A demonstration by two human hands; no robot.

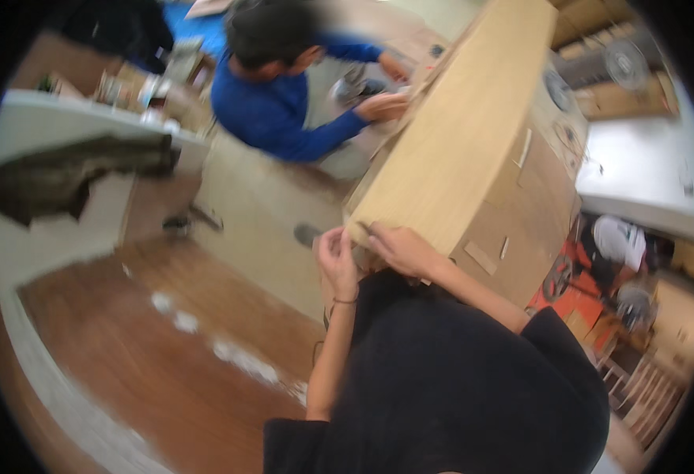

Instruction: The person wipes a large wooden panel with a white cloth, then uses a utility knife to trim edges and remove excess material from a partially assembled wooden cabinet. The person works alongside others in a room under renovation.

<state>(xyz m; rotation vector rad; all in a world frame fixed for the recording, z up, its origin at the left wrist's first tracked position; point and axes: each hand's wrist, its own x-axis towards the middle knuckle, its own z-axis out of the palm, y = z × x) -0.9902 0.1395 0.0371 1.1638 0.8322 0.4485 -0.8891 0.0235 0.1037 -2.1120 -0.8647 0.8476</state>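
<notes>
Board is positioned ahead of the torso, its near end met by the right hand. The left hand is held at the near left corner, fingers curled. Grip of either hand cannot be determined through blur. Beyond, a co-worker in blue is noted at the board's left side.

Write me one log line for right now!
left hand: at corner of wooden board; right hand: at same end, grip blurred; person in blue: beside board
</notes>
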